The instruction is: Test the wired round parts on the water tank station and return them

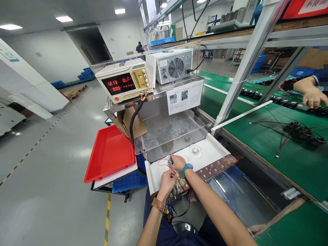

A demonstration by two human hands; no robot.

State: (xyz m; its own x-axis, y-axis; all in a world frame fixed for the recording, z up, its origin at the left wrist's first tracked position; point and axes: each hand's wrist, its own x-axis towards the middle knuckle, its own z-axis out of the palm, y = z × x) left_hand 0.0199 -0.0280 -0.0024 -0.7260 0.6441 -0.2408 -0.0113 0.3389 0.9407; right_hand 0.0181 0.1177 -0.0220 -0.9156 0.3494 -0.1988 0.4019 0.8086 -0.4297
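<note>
My right hand (178, 162), with a teal watch (187, 167) on its wrist, pinches a small green circuit board (170, 162) over the white tray (207, 151). A thin red wire (161, 160) loops out from the board toward my left hand. My left hand (167, 183) is closed, thumb and fingertips together on the end of the wire near the tray's front edge. Just right of those fingertips, a green clip (180, 182) on a black cable sits at the brown perforated strip (212, 168). Fingers partly hide both the board and the wire end.
A power supply (119, 85) with lit red digits and a grey fan unit (175, 66) stand on the metal shelf. At left is a red tray (109, 153). On the green conveyor (256, 143) lie wired black fans (304, 131); another person's hand (311, 94) reaches over it.
</note>
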